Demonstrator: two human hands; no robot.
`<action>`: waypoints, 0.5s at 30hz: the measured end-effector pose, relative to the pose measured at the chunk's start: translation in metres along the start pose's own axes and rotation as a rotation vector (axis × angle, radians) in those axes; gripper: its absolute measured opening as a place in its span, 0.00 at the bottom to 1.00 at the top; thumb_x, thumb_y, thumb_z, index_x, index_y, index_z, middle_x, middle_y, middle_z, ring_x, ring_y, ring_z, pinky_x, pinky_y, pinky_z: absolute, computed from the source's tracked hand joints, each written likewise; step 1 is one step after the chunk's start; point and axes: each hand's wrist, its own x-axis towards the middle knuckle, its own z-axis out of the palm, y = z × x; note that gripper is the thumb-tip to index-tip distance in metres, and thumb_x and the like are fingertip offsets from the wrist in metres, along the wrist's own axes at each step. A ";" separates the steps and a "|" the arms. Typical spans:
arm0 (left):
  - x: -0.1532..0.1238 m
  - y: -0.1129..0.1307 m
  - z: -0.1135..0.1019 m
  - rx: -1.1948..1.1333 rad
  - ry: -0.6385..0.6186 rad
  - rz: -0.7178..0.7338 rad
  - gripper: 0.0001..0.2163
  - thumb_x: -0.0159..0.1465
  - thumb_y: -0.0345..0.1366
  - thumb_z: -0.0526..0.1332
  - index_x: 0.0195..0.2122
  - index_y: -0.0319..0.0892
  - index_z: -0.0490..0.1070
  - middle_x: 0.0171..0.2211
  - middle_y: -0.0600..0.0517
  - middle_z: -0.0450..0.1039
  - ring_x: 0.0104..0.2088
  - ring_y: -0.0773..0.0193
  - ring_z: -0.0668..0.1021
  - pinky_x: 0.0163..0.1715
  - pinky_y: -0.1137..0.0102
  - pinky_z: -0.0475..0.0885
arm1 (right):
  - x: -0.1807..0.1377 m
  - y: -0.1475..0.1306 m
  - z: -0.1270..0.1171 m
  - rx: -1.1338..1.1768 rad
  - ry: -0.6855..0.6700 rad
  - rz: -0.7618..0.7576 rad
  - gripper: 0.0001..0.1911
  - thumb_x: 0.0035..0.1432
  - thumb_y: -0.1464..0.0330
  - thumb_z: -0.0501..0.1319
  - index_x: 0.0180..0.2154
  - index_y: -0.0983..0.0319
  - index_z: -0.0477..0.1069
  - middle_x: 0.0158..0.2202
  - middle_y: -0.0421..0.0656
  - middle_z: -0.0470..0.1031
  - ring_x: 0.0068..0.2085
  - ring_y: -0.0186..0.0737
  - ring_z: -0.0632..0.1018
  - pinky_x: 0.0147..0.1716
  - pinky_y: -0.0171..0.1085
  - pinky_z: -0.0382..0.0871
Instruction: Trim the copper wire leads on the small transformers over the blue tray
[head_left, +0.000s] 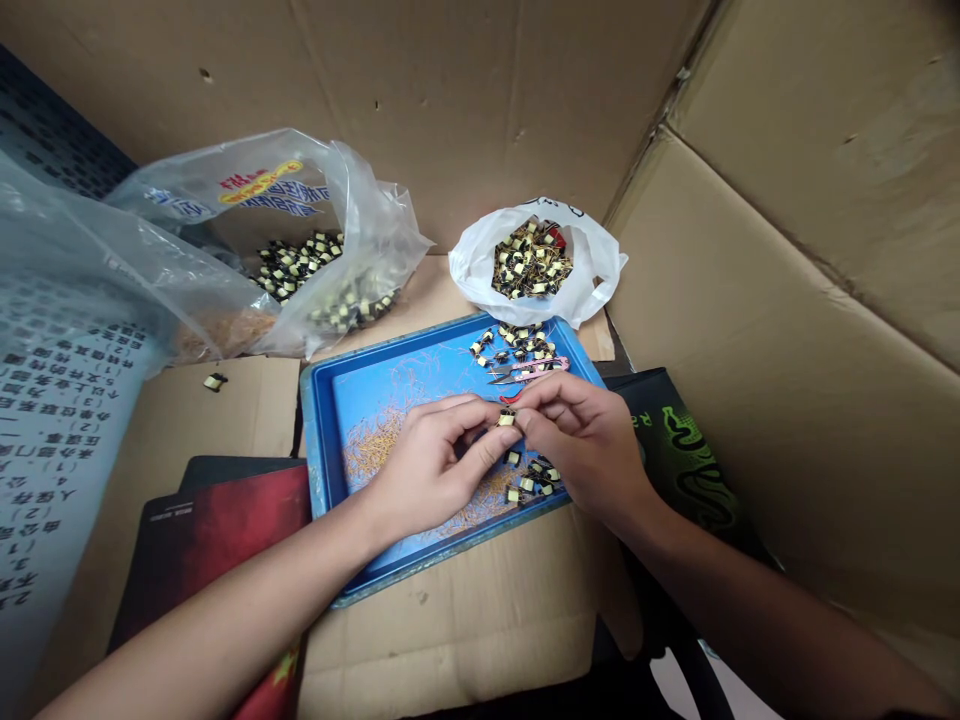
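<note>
Above a blue tray (321, 500), my left hand (442, 455) pinches a small coil bobbin (507, 418) with black ends and a pale yellow wrap. The fingers of my right hand (577, 430) are closed at the bobbin's other side, touching it. Just behind my fingertips shows a small red piece (511, 398); what it belongs to is hidden. Thread snips (529, 370) with pink handles lie in the tray beyond my right hand. Similar bobbins (534, 478) lie partly under that hand, and more bobbins (517, 342) sit at the tray's far right corner.
Copper-coloured wire clippings (371, 445) cover the tray's left part. Behind stand a clear plastic bag (375, 215) and a white bag (469, 260), both holding many bobbins. One bobbin (215, 382) lies alone at left. Cardboard walls (795, 330) rise behind and at right.
</note>
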 end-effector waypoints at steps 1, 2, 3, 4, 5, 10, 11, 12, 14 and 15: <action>-0.001 0.000 0.000 0.008 0.007 0.012 0.13 0.72 0.39 0.61 0.31 0.38 0.71 0.27 0.56 0.69 0.30 0.72 0.71 0.34 0.74 0.64 | 0.000 0.000 0.001 0.005 0.004 0.000 0.03 0.54 0.71 0.66 0.29 0.62 0.74 0.27 0.38 0.74 0.27 0.31 0.74 0.26 0.32 0.65; -0.001 -0.001 0.001 0.015 0.015 0.024 0.13 0.72 0.39 0.60 0.32 0.38 0.71 0.28 0.56 0.70 0.31 0.72 0.71 0.35 0.75 0.64 | -0.001 0.001 0.001 0.010 0.007 -0.004 0.03 0.54 0.72 0.66 0.28 0.62 0.74 0.27 0.38 0.74 0.27 0.31 0.74 0.26 0.31 0.65; -0.001 -0.001 0.001 0.021 0.022 0.034 0.12 0.73 0.39 0.60 0.32 0.39 0.72 0.28 0.56 0.70 0.31 0.72 0.72 0.35 0.75 0.65 | -0.001 0.001 0.002 0.011 0.012 -0.013 0.03 0.54 0.72 0.66 0.29 0.62 0.74 0.27 0.38 0.74 0.27 0.30 0.74 0.26 0.31 0.65; -0.001 -0.002 0.001 0.027 0.028 0.041 0.12 0.73 0.39 0.60 0.33 0.39 0.72 0.29 0.56 0.71 0.32 0.72 0.72 0.36 0.75 0.65 | -0.001 0.002 0.002 0.011 0.017 -0.024 0.03 0.54 0.72 0.66 0.29 0.62 0.74 0.28 0.38 0.75 0.27 0.30 0.74 0.26 0.31 0.66; -0.001 -0.002 0.001 0.034 0.033 0.044 0.12 0.73 0.39 0.60 0.33 0.39 0.72 0.29 0.56 0.71 0.32 0.72 0.72 0.35 0.75 0.65 | -0.001 0.002 0.002 0.010 0.018 -0.035 0.03 0.55 0.72 0.66 0.29 0.61 0.75 0.29 0.38 0.75 0.28 0.30 0.74 0.26 0.31 0.66; 0.000 -0.002 0.000 0.071 0.069 0.017 0.13 0.72 0.39 0.61 0.31 0.39 0.71 0.26 0.57 0.70 0.28 0.74 0.71 0.32 0.75 0.63 | -0.001 0.005 0.001 0.038 -0.002 -0.012 0.02 0.57 0.70 0.67 0.32 0.61 0.76 0.28 0.38 0.77 0.26 0.30 0.76 0.26 0.31 0.68; 0.000 -0.001 0.000 0.078 0.076 0.020 0.13 0.71 0.39 0.62 0.31 0.39 0.71 0.26 0.57 0.70 0.28 0.74 0.70 0.31 0.75 0.63 | -0.001 0.006 0.001 0.045 -0.002 -0.002 0.02 0.57 0.70 0.67 0.32 0.61 0.76 0.28 0.38 0.77 0.26 0.31 0.76 0.26 0.31 0.69; 0.000 -0.001 0.000 0.086 0.083 0.025 0.12 0.71 0.39 0.62 0.31 0.39 0.71 0.26 0.57 0.71 0.27 0.74 0.70 0.31 0.76 0.63 | -0.001 0.006 0.000 0.053 0.001 0.004 0.02 0.57 0.70 0.67 0.32 0.61 0.76 0.27 0.38 0.78 0.27 0.32 0.77 0.26 0.32 0.69; 0.000 0.000 0.000 0.105 0.090 0.045 0.12 0.71 0.38 0.62 0.31 0.39 0.72 0.26 0.57 0.71 0.27 0.74 0.71 0.31 0.76 0.63 | 0.000 0.007 0.000 0.067 0.003 0.015 0.02 0.56 0.70 0.67 0.32 0.60 0.76 0.27 0.38 0.78 0.27 0.33 0.78 0.27 0.32 0.70; -0.001 0.001 0.000 0.115 0.091 0.055 0.12 0.71 0.38 0.62 0.31 0.39 0.72 0.26 0.57 0.71 0.27 0.74 0.71 0.31 0.76 0.63 | 0.000 0.007 0.001 0.071 0.005 0.020 0.02 0.56 0.70 0.67 0.32 0.60 0.76 0.27 0.38 0.78 0.27 0.33 0.78 0.28 0.32 0.70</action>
